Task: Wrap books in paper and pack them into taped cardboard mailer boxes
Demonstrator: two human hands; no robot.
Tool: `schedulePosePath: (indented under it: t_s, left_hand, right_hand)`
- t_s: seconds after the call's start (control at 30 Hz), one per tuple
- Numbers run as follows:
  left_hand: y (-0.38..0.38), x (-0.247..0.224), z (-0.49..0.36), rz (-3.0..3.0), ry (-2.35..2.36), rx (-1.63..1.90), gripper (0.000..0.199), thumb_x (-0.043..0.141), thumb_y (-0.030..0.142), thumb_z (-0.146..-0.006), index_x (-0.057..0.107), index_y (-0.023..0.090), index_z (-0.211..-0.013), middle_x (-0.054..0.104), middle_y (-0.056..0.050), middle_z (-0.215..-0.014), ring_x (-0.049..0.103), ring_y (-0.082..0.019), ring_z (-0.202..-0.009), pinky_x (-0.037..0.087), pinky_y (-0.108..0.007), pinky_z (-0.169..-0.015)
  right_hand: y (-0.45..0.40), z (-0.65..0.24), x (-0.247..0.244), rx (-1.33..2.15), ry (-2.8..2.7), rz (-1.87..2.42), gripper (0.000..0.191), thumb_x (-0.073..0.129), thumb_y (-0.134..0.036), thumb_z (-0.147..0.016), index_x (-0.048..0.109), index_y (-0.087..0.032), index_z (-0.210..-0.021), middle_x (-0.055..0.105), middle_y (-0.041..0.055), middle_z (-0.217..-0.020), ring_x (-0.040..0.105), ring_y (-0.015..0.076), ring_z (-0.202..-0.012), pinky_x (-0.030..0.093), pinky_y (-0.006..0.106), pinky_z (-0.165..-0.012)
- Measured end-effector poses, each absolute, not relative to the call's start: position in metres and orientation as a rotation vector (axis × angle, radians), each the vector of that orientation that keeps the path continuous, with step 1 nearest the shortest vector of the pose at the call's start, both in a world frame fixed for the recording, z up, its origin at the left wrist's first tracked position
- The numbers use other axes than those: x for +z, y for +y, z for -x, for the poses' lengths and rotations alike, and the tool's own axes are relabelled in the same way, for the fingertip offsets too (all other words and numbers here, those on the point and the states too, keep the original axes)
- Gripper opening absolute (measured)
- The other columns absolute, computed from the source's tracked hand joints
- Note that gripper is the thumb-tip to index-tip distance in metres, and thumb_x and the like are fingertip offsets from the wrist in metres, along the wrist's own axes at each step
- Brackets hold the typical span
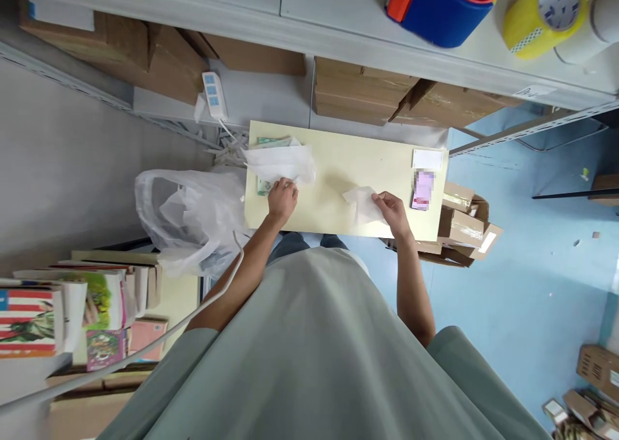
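Observation:
On a pale yellow table (333, 217), my left hand (282, 199) has its fingers curled at the lower edge of a white sheet (280, 162). Green-and-white packets (264, 186) lie partly under that sheet. My right hand (393, 211) pinches the right edge of a thin white tissue-like piece (363, 204), which hangs over the table near its front edge. Whether the left fingers grip the sheet is hard to make out. A phone (422, 190) and a white card (427, 159) lie at the table's right end.
A plastic bag (193, 214) hangs left of the table, with books (106, 298) below it. Cartons (464, 227) stand to the right. The shelf (333, 30) above holds yellow tape (527, 24); a power strip (214, 96) is behind.

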State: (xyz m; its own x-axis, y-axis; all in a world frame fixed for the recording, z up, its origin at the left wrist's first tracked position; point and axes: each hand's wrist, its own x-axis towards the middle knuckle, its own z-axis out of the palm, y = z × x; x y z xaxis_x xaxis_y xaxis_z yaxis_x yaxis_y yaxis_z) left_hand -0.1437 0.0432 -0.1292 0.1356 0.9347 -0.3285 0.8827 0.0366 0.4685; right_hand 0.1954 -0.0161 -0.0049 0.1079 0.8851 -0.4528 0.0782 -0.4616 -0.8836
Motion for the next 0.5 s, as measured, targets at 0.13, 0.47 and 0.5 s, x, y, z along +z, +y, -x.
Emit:
schedulePosePath:
  t_s: [0.13,0.47,0.5]
  left_hand:
    - [0.039,-0.117,0.136,-1.727,1.777,0.288,0.036,0.06,0.027,-0.101,0.074,0.018,-0.133,0.065,-0.022,-0.152,0.058,-0.041,-0.146,0.044,-0.056,-0.128]
    - [0.038,-0.079,0.039,-0.334,1.104,0.529,0.084,0.082,0.076,-0.088,0.065,0.021,-0.149,0.075,-0.021,-0.139,0.075,-0.037,-0.128,0.065,-0.047,-0.101]
    - [0.04,-0.08,0.031,-0.289,1.095,0.552,0.079,0.092,0.064,-0.084,0.068,0.019,-0.144,0.078,-0.019,-0.13,0.077,-0.035,-0.123,0.065,-0.046,-0.101]
  right_hand:
    - [-0.02,-0.194,0.015,1.342,-1.083,1.603,0.055,0.077,-0.077,-0.093,0.069,-0.023,-0.084,0.069,0.0021,-0.093,0.057,0.0171,-0.081,0.047,0.031,-0.071]
    - [-0.039,-0.223,0.008,1.776,-1.1,1.412,0.06,0.074,-0.076,-0.098,0.062,-0.023,-0.072,0.056,-0.001,-0.078,0.049,0.0153,-0.07,0.042,0.031,-0.067]
    - [-0.04,-0.227,0.004,1.817,-1.121,1.399,0.059,0.076,-0.076,-0.096,0.064,-0.022,-0.073,0.061,0.0003,-0.083,0.053,0.0162,-0.074,0.044,0.032,-0.069]
